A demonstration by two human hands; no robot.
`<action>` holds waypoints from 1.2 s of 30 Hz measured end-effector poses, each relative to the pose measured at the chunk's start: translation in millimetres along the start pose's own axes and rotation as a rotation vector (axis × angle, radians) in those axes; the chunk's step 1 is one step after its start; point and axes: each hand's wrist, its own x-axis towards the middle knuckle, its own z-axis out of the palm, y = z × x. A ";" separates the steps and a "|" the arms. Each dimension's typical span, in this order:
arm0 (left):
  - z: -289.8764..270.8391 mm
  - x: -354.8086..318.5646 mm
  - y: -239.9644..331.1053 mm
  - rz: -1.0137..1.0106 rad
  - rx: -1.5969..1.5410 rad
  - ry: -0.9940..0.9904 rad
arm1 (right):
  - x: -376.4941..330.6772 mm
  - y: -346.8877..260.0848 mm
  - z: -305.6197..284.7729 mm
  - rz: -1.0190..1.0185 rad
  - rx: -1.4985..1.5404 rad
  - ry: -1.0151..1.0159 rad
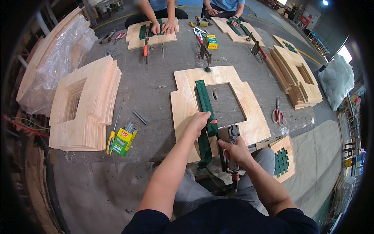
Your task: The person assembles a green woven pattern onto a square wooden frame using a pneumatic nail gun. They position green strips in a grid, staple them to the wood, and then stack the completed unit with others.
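A pale plywood panel with a square cut-out lies in front of me at the table's near edge. Along the left side of its opening runs a green webbing strap, whose lower end hangs in a loop over the near edge. My left hand is closed on the strap near the lower left corner of the opening. My right hand grips a grey air stapler, its nose close to the strap beside my left fingers. A clamp sits at the panel's far edge.
Stacks of cut-out panels stand at left and right. Red-handled scissors, a staple box, a screwdriver and a staple strip lie around. Across the table, two people's hands work on similar panels.
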 end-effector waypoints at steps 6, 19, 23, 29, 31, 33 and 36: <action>-6.8 -0.5 1.8 0.020 0.008 -0.005 | -2.1 -13.7 13.9 0.004 -0.068 -0.006; -3.7 -1.0 0.4 -0.021 -0.024 0.005 | 0.3 -6.6 18.5 -0.019 -0.118 -0.056; -4.6 -5.6 -3.8 0.069 -0.005 -0.002 | 0.3 -1.0 -2.3 0.017 0.051 -0.028; 13.9 -39.8 -39.2 0.558 0.687 0.365 | 19.2 21.0 -84.7 0.020 0.413 0.124; 34.0 -59.2 -60.5 0.660 0.956 0.494 | 40.5 32.2 -126.4 0.074 0.461 0.151; 44.3 -74.6 -76.9 0.761 1.044 0.541 | 61.1 31.1 -150.9 0.046 0.440 0.208; 50.7 -72.8 -92.5 0.955 1.117 0.603 | 88.5 20.9 -186.4 0.012 0.331 0.156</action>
